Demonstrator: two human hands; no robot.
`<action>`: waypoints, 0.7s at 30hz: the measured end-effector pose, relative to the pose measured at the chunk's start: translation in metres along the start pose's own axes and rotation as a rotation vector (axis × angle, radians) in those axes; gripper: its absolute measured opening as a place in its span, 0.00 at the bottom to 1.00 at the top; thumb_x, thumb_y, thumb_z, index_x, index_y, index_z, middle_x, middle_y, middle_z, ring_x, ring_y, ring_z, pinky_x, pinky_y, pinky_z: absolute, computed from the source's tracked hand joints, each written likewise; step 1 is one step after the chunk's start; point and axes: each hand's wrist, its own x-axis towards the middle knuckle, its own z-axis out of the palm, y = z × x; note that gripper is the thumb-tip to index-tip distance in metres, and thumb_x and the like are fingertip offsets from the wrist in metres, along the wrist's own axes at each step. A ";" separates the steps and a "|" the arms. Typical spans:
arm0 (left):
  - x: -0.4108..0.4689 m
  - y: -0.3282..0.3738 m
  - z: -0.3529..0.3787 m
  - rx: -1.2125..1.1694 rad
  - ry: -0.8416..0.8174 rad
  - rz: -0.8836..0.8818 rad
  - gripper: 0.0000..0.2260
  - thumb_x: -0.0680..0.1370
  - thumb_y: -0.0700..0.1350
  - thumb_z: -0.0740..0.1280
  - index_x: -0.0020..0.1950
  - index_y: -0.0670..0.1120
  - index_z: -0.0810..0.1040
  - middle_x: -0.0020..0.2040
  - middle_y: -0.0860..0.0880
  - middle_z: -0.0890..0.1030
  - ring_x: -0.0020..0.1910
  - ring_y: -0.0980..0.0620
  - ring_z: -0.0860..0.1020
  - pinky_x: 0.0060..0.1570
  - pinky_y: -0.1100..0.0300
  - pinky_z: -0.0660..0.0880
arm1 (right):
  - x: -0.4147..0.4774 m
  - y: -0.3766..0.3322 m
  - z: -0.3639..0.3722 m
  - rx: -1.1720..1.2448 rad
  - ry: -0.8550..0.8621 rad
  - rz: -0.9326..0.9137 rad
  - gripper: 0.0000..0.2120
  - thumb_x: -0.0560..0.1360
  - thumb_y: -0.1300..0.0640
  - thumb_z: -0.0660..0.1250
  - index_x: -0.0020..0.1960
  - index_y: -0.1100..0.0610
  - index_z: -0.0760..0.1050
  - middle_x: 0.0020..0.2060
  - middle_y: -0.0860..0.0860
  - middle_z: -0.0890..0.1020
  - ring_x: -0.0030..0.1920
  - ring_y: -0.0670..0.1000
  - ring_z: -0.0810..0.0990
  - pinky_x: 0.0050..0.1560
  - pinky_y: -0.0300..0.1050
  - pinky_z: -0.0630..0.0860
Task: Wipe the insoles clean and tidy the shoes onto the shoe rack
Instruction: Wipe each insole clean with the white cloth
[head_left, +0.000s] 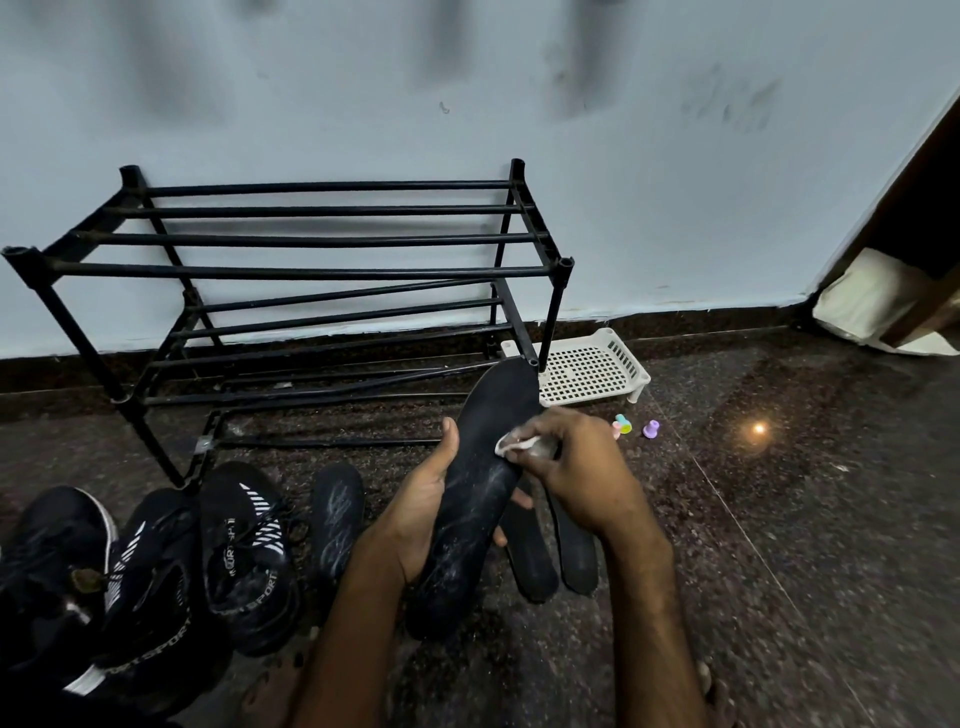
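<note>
Gripped from below by the left hand (421, 512), a black insole (478, 493) stands tilted above the dark floor (779, 545), toe toward the shoe rack (291, 270). Its surface shows pale dusty streaks. The right hand (576, 467) pinches a small white cloth (511, 444) and presses it on the insole's upper part.

the light is dim and cool, brightest on the pale wall (623, 182), whose upper part carries soft smeared shadows, while the shoes (156, 561) at lower left sink into near-black. a small orange glint (759, 428) glares off the polished floor (831, 545). the wide lens bows the shoe rack (311, 271) and the skirting line (675, 319), the edges go soft, and focus is best on the insole (467, 519) and white cloth (511, 444) at centre.
</note>
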 end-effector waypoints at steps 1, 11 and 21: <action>-0.001 0.001 0.000 -0.004 -0.012 -0.011 0.34 0.81 0.65 0.48 0.62 0.39 0.80 0.49 0.31 0.80 0.41 0.39 0.81 0.31 0.53 0.78 | 0.002 0.000 0.000 0.009 0.067 0.011 0.06 0.71 0.60 0.76 0.48 0.53 0.85 0.45 0.47 0.83 0.44 0.42 0.80 0.48 0.30 0.74; -0.005 0.002 0.003 0.037 -0.042 -0.066 0.34 0.80 0.65 0.48 0.64 0.40 0.79 0.50 0.31 0.81 0.40 0.40 0.82 0.33 0.52 0.78 | 0.016 -0.024 0.002 -0.004 -0.037 -0.086 0.07 0.71 0.60 0.75 0.49 0.54 0.85 0.46 0.48 0.82 0.46 0.45 0.80 0.47 0.27 0.71; -0.003 0.002 0.005 0.039 -0.019 -0.015 0.34 0.81 0.64 0.46 0.60 0.41 0.81 0.47 0.31 0.80 0.38 0.40 0.81 0.30 0.53 0.78 | 0.007 -0.004 -0.010 0.032 -0.041 0.067 0.05 0.71 0.59 0.76 0.46 0.52 0.85 0.43 0.45 0.84 0.41 0.39 0.80 0.41 0.28 0.73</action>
